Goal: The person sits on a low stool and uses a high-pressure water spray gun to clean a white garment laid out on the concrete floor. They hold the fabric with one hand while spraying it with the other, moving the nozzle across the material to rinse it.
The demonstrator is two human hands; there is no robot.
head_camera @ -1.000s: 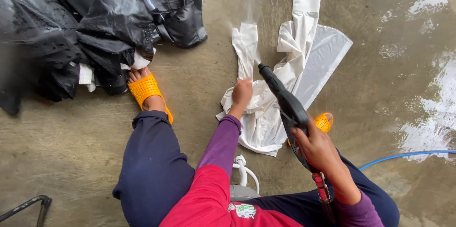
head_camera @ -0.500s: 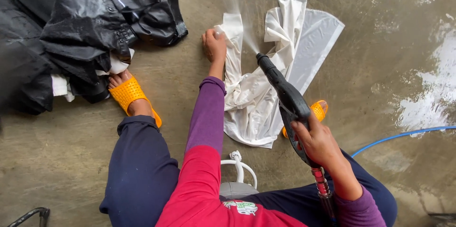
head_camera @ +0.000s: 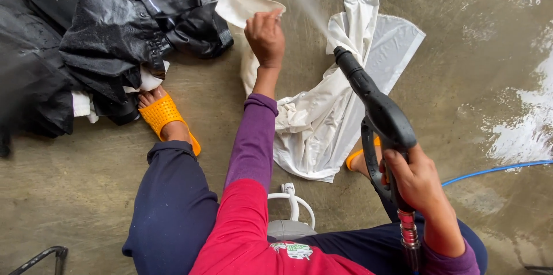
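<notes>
With the left hand (head_camera: 265, 36) pinching the white garment (head_camera: 322, 119) taut, keep the right hand (head_camera: 417, 180) gripping the spray gun (head_camera: 374, 111), nozzle aimed clear of fingers

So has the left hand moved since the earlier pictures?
Yes. The left hand has gone from the white garment's middle up and left toward the black clothing pile, lifting a white sleeve end.

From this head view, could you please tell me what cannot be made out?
- Right foot: only an orange sandal edge shows behind the black spray gun.
- Spray gun's hose end: cut off by the bottom edge, below the right hand.
- White garment: the left hand covers part of the lifted sleeve.
- Black clothing pile: cut off top and left.
</notes>
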